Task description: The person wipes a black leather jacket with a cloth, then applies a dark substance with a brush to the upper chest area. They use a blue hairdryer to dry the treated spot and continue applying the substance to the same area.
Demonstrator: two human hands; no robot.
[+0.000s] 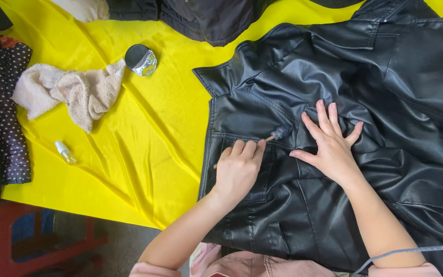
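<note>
A black leather jacket (344,82) lies spread on a yellow cloth (144,143). My left hand (238,169) grips a thin wooden stick with a dark swab tip (281,133); the tip rests on the jacket's chest, near a seam. My right hand (330,146) lies flat on the leather with fingers spread, just right of the swab tip, pressing the jacket down.
A crumpled beige towel (70,90) lies at the left, with a small round tin (140,59) beside it and a small clear bottle (65,152) below. Dark clothes (201,18) sit at the top edge. A polka-dot garment (6,102) and a red stool (32,241) are at far left.
</note>
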